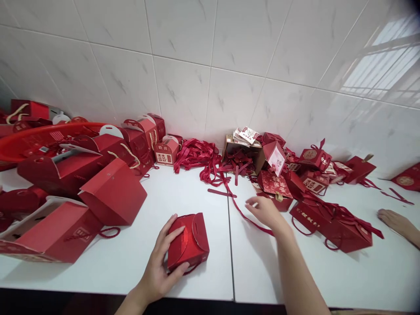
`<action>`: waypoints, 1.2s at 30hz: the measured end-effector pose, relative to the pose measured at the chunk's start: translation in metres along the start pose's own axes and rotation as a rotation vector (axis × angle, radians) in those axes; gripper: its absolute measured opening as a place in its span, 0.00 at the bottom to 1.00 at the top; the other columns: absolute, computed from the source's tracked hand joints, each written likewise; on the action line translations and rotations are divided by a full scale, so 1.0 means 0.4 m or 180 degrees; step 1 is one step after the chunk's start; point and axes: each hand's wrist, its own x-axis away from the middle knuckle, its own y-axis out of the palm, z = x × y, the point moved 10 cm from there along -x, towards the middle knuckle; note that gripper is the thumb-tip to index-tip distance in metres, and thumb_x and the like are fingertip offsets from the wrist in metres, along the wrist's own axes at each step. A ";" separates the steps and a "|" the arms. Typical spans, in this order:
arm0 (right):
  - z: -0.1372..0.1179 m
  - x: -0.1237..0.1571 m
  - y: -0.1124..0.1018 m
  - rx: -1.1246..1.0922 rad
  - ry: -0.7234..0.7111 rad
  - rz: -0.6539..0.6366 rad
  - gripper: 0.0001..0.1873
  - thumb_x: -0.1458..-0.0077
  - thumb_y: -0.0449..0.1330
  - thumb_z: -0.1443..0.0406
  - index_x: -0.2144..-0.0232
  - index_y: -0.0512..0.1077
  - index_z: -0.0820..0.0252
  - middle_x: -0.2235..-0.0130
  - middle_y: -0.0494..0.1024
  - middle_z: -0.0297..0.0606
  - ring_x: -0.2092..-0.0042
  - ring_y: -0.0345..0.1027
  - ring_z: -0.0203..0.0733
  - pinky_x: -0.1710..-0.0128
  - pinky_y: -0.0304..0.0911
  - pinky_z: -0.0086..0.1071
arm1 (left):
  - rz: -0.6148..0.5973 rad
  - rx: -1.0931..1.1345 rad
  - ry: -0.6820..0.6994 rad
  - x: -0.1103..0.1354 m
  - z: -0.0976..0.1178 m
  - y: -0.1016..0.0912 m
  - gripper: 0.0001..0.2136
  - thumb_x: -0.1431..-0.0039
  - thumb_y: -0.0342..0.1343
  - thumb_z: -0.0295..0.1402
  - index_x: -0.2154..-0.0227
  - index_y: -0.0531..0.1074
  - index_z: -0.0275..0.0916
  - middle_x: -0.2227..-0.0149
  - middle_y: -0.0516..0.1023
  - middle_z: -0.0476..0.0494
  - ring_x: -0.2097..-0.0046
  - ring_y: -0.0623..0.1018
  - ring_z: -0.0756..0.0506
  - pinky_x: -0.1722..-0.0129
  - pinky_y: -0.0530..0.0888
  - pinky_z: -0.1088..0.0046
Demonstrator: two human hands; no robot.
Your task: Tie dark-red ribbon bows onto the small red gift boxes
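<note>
A small red gift box (188,240), its rounded top flaps folded over, rests on the white table near the front. My left hand (164,251) grips it from the left, fingers along the far side and thumb at the front. Over the table to the right is my right hand (264,210), fingers loosely bent, with nothing visible in them. Close to it runs a long dark red ribbon (239,209), which trails from a ribbon heap (197,154) by the wall and passes partly behind the wrist.
Large red boxes (114,192) and an orange-red basin (9,146) crowd the left. A cardboard box (259,159) of red strips stands by the wall, cards on top. Ribbon-tied boxes (344,227) lie right. Another person's hand (397,223) rests at the far right.
</note>
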 end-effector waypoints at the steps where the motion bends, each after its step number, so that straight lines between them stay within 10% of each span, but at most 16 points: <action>1: -0.028 -0.025 0.022 0.0031 -0.0006 0.0023 0.10 0.45 0.56 0.62 0.63 0.75 0.59 0.59 0.78 0.45 0.59 0.71 0.45 0.60 0.60 0.32 | 0.0014 -0.0013 0.0011 0.000 0.001 -0.001 0.28 0.44 0.54 0.32 0.41 0.55 0.46 0.34 0.45 0.35 0.36 0.56 0.31 0.43 0.63 0.48; 7: -0.038 -0.052 0.125 0.0156 -0.0045 -0.0342 0.05 0.49 0.57 0.70 0.72 0.72 0.59 0.67 0.77 0.40 0.67 0.69 0.40 0.69 0.56 0.28 | 0.0006 -0.0057 -0.0001 0.005 -0.001 -0.001 0.27 0.43 0.54 0.32 0.41 0.54 0.45 0.34 0.44 0.35 0.35 0.54 0.31 0.42 0.63 0.49; 15: 0.150 0.098 0.008 0.0340 0.0386 -0.0392 0.11 0.61 0.63 0.73 0.71 0.76 0.59 0.64 0.77 0.41 0.65 0.71 0.44 0.68 0.60 0.31 | -0.0039 0.0024 -0.0032 0.006 -0.007 0.000 0.28 0.43 0.55 0.31 0.40 0.55 0.45 0.34 0.44 0.36 0.35 0.54 0.32 0.42 0.64 0.50; 19: 0.038 0.030 0.043 0.0079 0.0043 -0.0076 0.11 0.46 0.57 0.63 0.61 0.75 0.58 0.59 0.76 0.41 0.59 0.70 0.43 0.59 0.60 0.31 | -0.0046 0.0051 -0.0023 0.006 -0.004 0.002 0.28 0.43 0.55 0.31 0.40 0.55 0.46 0.34 0.44 0.35 0.35 0.53 0.31 0.42 0.62 0.48; 25: -0.073 -0.060 0.153 -0.0348 -0.0122 0.0310 0.08 0.45 0.53 0.68 0.71 0.72 0.62 0.60 0.73 0.48 0.58 0.68 0.49 0.58 0.60 0.35 | -0.0187 0.0033 -0.0029 -0.005 0.009 0.003 0.26 0.41 0.52 0.33 0.40 0.54 0.45 0.32 0.42 0.35 0.33 0.44 0.31 0.40 0.55 0.43; 36: -0.254 0.110 0.059 -0.1924 -0.0953 -0.0391 0.11 0.46 0.57 0.58 0.69 0.71 0.59 0.72 0.75 0.35 0.70 0.68 0.38 0.70 0.64 0.29 | -0.0523 -0.0337 -0.0193 -0.087 0.080 -0.034 0.25 0.40 0.49 0.29 0.40 0.56 0.45 0.33 0.49 0.39 0.32 0.43 0.34 0.39 0.53 0.44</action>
